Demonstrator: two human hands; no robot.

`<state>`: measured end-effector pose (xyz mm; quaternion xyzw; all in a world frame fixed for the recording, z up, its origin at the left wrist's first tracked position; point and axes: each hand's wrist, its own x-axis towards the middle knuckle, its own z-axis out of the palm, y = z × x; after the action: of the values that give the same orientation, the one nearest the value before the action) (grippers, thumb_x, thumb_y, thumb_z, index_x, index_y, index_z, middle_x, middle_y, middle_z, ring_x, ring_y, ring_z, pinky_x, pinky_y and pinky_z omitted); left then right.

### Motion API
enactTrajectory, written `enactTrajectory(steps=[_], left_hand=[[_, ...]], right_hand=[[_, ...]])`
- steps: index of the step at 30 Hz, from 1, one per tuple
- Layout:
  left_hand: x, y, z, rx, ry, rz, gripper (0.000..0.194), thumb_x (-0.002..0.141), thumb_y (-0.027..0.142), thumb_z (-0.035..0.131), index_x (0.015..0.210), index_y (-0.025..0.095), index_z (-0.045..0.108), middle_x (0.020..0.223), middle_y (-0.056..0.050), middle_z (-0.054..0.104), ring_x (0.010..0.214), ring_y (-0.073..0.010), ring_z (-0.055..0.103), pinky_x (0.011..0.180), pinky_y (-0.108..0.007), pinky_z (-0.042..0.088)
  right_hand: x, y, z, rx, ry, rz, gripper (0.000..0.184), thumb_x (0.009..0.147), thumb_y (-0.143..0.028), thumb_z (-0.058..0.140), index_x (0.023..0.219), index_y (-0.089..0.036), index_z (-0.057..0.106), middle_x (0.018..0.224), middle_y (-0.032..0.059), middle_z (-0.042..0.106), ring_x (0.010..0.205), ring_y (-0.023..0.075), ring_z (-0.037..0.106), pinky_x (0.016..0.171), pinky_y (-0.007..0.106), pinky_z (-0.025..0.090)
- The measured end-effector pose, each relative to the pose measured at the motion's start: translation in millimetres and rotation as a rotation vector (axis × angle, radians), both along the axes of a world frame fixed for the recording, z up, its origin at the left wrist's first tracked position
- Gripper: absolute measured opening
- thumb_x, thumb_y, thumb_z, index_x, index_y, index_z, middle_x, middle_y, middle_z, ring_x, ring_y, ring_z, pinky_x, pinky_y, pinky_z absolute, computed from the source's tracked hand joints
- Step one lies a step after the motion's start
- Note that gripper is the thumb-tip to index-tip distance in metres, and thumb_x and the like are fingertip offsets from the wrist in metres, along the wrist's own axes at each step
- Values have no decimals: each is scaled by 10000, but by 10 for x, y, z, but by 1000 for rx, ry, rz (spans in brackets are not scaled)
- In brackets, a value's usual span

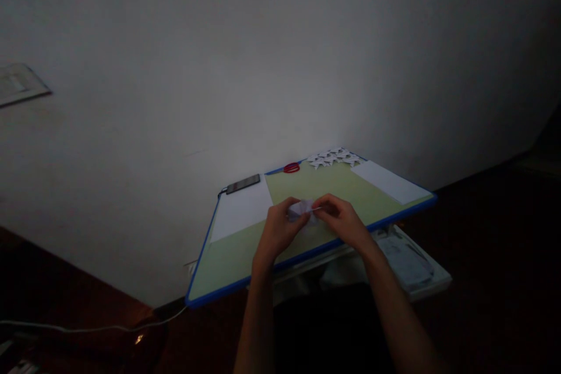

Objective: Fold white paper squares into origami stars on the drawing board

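a small piece of white folded paper (302, 208) is held in the air over the near middle of the worktop (228, 263), pinched between thumb and fingers of the left hand (281, 225) on one side and of the right hand (340, 220) on the other; the fingers hide part of it. to the left, a white sheet (243, 213) lies flat, with a dark phone (243, 183) across its far edge and a black plug at the phone's end. red-handled scissors (291, 168) rest at the far edge, and near them, to the right, sits a cluster of folded white pieces (333, 158). more white paper (390, 181) lies along the right side. the grey wall (280, 70) stands just behind the far edge. below the near edge a white drawer (432, 287) juts out, partly covered by the right forearm, its contents too dim to name. a pale cord (100, 328) runs off at lower left.
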<state>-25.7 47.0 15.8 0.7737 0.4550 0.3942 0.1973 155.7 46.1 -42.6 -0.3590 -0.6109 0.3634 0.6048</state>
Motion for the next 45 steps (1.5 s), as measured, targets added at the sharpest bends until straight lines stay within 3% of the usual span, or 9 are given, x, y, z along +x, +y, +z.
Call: enactTrajectory(steps=[2,7,12,18,22,29,33,37,45], left_hand=[[5,-55,-22,-29,-42,-19,185,785,351,736,894,202,753,739,-21,716,637,-185,619,595,-269,448],[18,-146,-35,-48,-170,106,127,715,249,737,823,183,733,760,-29,701,701,-193,615,630,-274,452],[17,-84,-106,-155,-356,57,185,714,291,749,845,168,701,749,-11,656,675,-166,576,592,-251,438],[-39,-131,-300,-170,-356,26,210,762,325,737,906,174,717,797,-16,697,708,-171,605,616,-248,466],[-24,-165,-354,-107,-355,75,211,776,339,724,915,180,714,801,-19,702,724,-181,615,642,-256,472],[-3,-159,-347,-47,-317,97,173,799,335,703,881,184,711,806,-23,717,752,-190,640,666,-256,472],[-19,-171,-351,-86,-368,72,220,805,358,715,953,195,711,844,-26,732,755,-193,650,658,-259,485],[-32,-171,-361,-127,-370,68,295,804,390,732,1032,206,705,874,-28,740,742,-193,658,643,-261,495],[-39,-190,-336,-115,-393,89,306,824,451,712,1007,206,707,929,-55,748,809,-212,687,665,-268,528]], right_hand=[[-30,-12,13,43,-40,-24,92,871,-272,656,933,-209,682,932,32,705,861,192,674,792,323,520],[-105,-76,90,181,-113,-133,69,883,-247,661,917,-228,718,917,37,609,821,183,615,717,299,506],[-150,-107,106,209,-84,-92,80,926,-291,627,953,-229,671,966,41,597,872,188,614,738,299,510],[-198,-102,83,201,-210,-63,62,888,-188,619,904,-220,669,928,27,575,816,169,589,732,297,500],[-221,-108,109,243,-279,-169,58,876,-210,655,883,-224,711,803,6,520,763,173,536,708,298,459],[-253,-68,84,197,-249,-161,103,889,-282,657,829,-215,707,793,26,690,743,189,613,705,306,482],[-230,-44,44,156,-221,-158,111,884,-272,646,893,-217,742,852,32,744,793,201,647,748,322,489],[-200,-35,28,124,-172,-120,129,870,-260,657,956,-218,743,923,42,757,855,213,670,805,344,504],[-185,-70,77,129,-133,-19,167,922,-279,616,1032,-239,735,1030,42,749,911,206,670,840,330,518]])
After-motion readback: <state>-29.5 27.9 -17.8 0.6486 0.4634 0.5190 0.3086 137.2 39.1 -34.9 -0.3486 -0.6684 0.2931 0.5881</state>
